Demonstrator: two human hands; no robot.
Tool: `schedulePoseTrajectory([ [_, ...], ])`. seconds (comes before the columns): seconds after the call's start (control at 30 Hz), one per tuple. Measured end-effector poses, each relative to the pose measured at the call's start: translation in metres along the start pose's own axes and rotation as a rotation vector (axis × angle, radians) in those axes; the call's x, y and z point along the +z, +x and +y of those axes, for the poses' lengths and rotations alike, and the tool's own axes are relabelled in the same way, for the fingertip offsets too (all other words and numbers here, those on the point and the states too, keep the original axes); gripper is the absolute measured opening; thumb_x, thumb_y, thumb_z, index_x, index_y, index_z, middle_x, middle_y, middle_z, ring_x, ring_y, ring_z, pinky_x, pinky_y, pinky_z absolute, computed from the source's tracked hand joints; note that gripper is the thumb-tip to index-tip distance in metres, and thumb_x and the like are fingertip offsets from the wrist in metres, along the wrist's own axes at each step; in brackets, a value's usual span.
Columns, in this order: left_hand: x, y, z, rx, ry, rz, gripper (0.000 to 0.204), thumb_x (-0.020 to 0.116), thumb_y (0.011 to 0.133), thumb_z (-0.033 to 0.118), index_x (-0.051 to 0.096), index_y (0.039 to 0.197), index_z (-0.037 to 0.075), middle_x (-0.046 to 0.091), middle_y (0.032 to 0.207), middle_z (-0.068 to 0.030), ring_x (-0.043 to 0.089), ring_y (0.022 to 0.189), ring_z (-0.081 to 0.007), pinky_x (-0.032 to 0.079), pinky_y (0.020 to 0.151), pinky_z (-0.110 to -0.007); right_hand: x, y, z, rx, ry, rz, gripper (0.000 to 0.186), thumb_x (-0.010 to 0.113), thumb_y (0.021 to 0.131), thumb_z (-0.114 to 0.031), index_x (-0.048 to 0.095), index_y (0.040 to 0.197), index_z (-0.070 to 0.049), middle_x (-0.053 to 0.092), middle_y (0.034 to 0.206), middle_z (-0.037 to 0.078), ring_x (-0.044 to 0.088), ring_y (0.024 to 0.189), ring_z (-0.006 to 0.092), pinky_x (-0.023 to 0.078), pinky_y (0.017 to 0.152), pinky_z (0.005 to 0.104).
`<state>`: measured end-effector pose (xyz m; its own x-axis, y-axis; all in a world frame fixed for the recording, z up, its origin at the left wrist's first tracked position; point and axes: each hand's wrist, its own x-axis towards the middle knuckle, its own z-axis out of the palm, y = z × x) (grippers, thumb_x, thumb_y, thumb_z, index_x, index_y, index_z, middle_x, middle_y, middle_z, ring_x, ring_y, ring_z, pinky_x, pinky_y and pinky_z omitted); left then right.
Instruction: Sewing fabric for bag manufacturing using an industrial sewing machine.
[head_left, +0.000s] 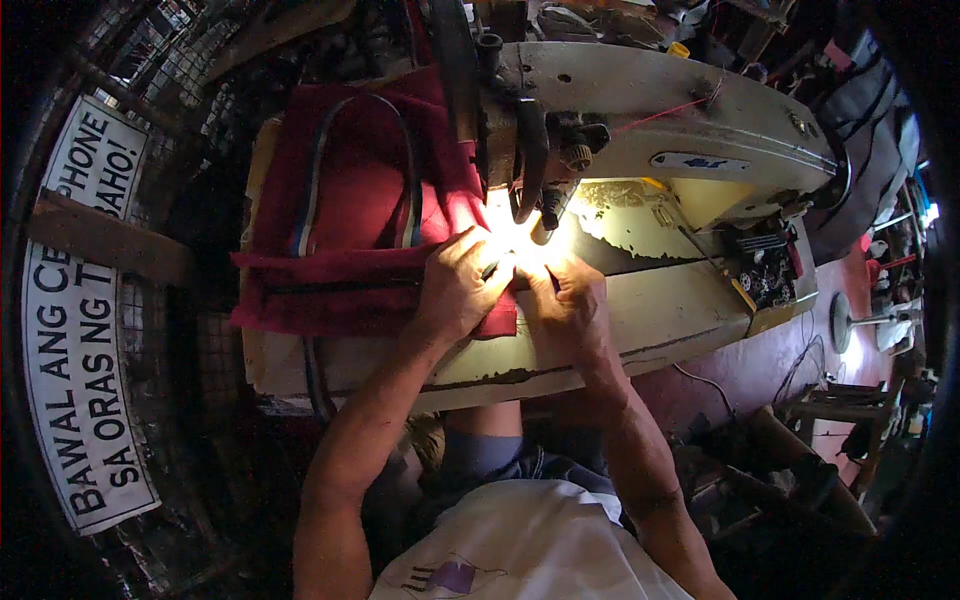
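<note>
A piece of dark red fabric [365, 205], apparently a bag panel, lies on the left of the sewing machine's bed. A striped strap [322, 165] loops over it, and a dark zipper-like strip [330, 287] runs along its near fold. My left hand [458, 285] is closed in a pinch at the fabric's right edge, just before the needle area. Close beside it, my right hand [572, 297] has its fingers bent together; glare hides what they grip. The sewing machine [610, 95] stands over both hands, with red thread [665, 115] running to its head.
A bright light washes out the needle area. Small metal parts [765, 270] sit in a tray at the bed's right end. To the left stands a wire mesh with a white sign [85, 380] and a wooden bar [110, 235]. Wooden pieces [810, 460] clutter the lower right.
</note>
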<state>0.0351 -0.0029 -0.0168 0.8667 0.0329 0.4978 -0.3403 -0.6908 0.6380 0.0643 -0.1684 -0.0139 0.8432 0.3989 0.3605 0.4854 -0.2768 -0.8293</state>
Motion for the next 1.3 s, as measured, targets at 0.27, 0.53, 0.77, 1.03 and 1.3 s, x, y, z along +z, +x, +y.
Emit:
schedulePoseTrajectory([
  [0.27,-0.028,-0.018,0.001,-0.097,-0.119,-0.028,0.022,0.065,0.08,-0.001,0.061,0.101,0.004,0.058,0.087,-0.0107,0.063,0.076,-0.0235,0.052,0.071,-0.035,-0.076,-0.027,0.026,0.225,-0.445,0.257,0.025,0.065,0.095,-0.016,0.066,0.116,-0.003,0.063,0.095,0.013,0.064,0.087,0.0277,0.051,0.076,0.0378],
  [0.53,-0.044,-0.045,-0.005,-0.235,-0.44,0.142,0.022,0.049,0.08,-0.013,0.048,0.095,0.003,0.056,0.091,-0.0082,0.055,0.072,-0.0125,0.049,0.068,-0.029,-0.076,-0.021,0.039,-0.121,-1.072,0.382,0.03,0.071,0.088,-0.013,0.065,0.117,-0.006,0.061,0.114,0.011,0.056,0.11,0.0328,0.045,0.095,0.0454],
  [0.77,-0.044,-0.043,-0.013,-0.328,-0.284,0.18,0.016,0.048,0.086,-0.009,0.05,0.098,0.002,0.054,0.085,-0.0054,0.054,0.066,-0.0104,0.047,0.062,-0.027,0.021,0.016,0.055,-0.049,-0.003,0.09,0.048,0.077,0.063,-0.005,0.051,0.103,0.0,0.055,0.1,0.018,0.053,0.09,0.037,0.046,0.08,0.0465],
  [1.03,-0.054,-0.029,-0.035,-0.369,-0.401,0.362,0.016,0.051,0.09,-0.005,0.052,0.104,0.002,0.054,0.086,-0.0039,0.051,0.067,-0.0076,0.044,0.06,-0.025,0.032,0.013,0.065,-0.211,-0.233,0.036,0.018,0.063,0.087,0.0,0.069,0.104,0.001,0.071,0.086,0.014,0.069,0.075,0.0258,0.052,0.067,0.0336],
  [1.3,-0.058,-0.033,-0.03,-0.437,-0.528,0.398,0.02,0.052,0.09,-0.002,0.053,0.109,0.002,0.059,0.085,-0.0031,0.053,0.069,-0.0072,0.045,0.064,-0.024,0.016,0.038,0.071,-0.188,-0.268,-0.063,0.011,0.064,0.073,-0.011,0.059,0.065,-0.006,0.065,0.071,0.01,0.06,0.065,0.0291,0.051,0.073,0.0439],
])
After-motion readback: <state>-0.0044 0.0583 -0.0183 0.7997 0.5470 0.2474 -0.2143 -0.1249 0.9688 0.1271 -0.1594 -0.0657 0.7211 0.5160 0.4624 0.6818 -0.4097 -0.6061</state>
